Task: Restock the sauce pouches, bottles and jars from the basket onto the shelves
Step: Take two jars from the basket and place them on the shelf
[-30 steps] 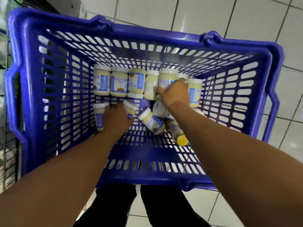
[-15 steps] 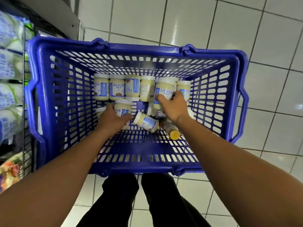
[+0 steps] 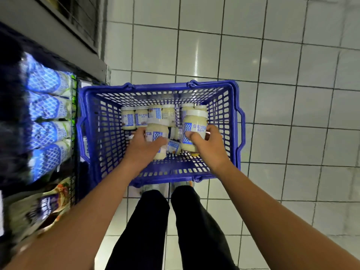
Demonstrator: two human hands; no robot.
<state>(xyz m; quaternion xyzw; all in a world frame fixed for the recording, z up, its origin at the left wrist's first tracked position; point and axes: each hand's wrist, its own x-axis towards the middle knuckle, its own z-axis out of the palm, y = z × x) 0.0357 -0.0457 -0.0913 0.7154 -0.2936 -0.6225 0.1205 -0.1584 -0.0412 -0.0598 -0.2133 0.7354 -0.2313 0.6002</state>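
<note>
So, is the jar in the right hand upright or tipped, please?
Roughly upright: the jar has its white lid on top, and the right hand grips its lower half.

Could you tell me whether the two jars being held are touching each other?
Apart. The head view shows the left hand gripping the left jar and the right hand gripping the right jar, with a plain gap between them.

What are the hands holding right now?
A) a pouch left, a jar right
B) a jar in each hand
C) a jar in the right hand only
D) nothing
B: the left hand grips the left-hand jar and the right hand grips the right-hand jar, both over the blue basket.
</note>
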